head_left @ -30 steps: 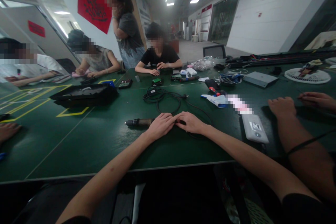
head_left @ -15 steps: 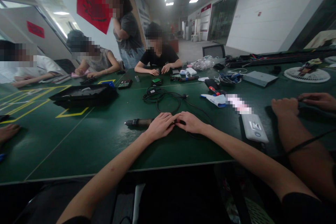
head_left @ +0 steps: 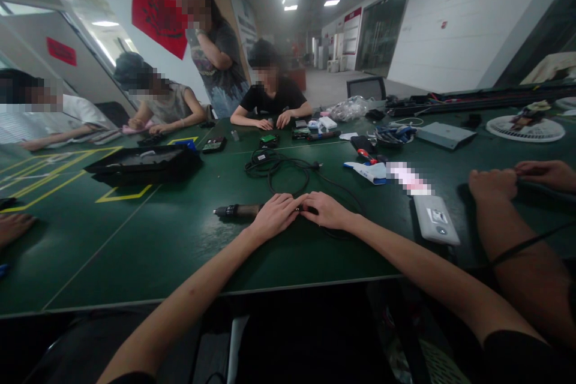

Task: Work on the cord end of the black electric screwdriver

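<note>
While both forearms stretch forward over the near edge of the table point(head_left: 135, 240), the left hand point(head_left: 274, 216) lies palm-down, fingers curled around the electric screwdriver point(head_left: 236, 211) lying there, and the right hand point(head_left: 327, 210) touches its rear end, its grip impossible to tell.

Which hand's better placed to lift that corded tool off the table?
Left, probably. The left hand lies over the body of the tool, whose tip pokes out beyond it. The right hand only touches the rear end, near the black cord.
</note>
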Motion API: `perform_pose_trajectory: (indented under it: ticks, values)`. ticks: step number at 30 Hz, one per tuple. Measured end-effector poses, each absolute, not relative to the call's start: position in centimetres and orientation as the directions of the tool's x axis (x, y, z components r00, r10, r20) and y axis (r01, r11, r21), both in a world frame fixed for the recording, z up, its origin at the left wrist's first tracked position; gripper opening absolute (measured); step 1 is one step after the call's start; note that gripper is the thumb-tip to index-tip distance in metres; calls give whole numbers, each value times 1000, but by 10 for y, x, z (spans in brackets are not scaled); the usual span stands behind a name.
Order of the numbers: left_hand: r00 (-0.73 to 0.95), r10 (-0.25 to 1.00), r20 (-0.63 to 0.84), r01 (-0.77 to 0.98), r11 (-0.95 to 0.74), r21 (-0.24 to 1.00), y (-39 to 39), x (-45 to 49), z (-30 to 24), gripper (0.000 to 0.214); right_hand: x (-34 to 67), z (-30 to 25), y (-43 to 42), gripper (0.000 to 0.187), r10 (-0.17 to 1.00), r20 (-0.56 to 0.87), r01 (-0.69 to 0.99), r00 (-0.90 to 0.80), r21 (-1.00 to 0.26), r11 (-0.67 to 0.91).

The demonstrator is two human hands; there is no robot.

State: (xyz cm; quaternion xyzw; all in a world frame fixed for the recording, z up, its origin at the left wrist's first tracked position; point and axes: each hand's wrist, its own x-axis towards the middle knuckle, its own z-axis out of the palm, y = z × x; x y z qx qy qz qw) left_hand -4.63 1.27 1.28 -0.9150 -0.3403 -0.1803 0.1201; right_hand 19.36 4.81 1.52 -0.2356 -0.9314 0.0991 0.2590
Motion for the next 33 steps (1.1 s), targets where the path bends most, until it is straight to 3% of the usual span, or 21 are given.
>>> perform_pose_trajectory:
  ticks: [17, 33]
  values:
    - [753, 515, 408, 605, -787, -123, 16, -49, 9, 60, 194, 15, 47, 8, 503, 439, 383, -744, -336, 860]
    - [708, 556, 435, 648, -756, -90, 15, -49, 9, 60, 194, 14, 48, 8, 495, 446, 398, -746, -296, 868]
